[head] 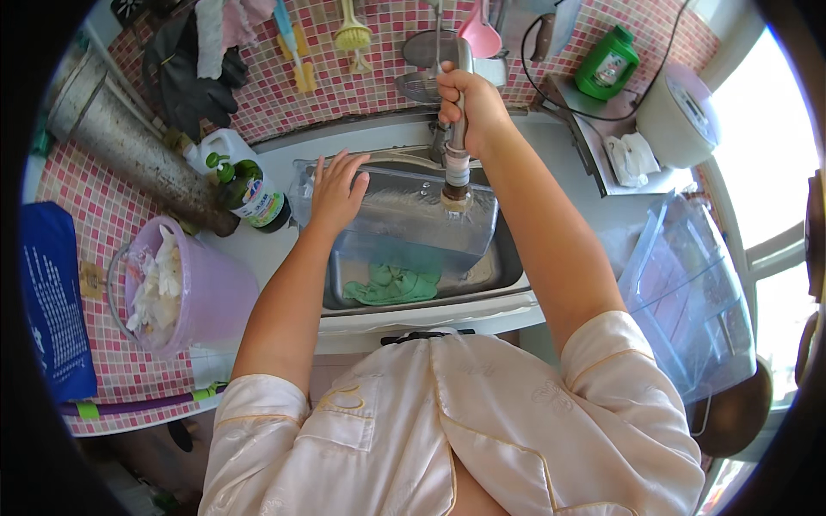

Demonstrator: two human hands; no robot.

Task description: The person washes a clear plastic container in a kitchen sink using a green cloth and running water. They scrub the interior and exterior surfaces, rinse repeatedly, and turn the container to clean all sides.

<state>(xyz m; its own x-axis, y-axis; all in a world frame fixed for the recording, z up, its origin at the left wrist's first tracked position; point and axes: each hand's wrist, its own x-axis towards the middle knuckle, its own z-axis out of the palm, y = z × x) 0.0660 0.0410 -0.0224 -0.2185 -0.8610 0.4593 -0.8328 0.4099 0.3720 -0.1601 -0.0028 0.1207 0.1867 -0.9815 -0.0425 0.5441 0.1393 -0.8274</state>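
A clear plastic bin (pixel 400 213) lies tilted across the stainless steel sink (pixel 332 290). My left hand (pixel 339 193) rests on its upper left part with the fingers spread. With my right hand (pixel 471 106) I grip the faucet's metal spout (pixel 459 122), above the bin's right part. Water seems to run from the aerator (pixel 456 200) at its lower end onto the bin. A green cloth (pixel 393 286) lies in the basin, just below the bin's near edge.
A green pump bottle (pixel 258 197) and a white jug (pixel 226 151) stand left of the sink, near a lilac bucket (pixel 213 290) of waste. Another clear bin (pixel 697 309) sits at the right, below a white appliance (pixel 677 116). Utensils, including a pink ladle (pixel 481 32), hang behind the faucet.
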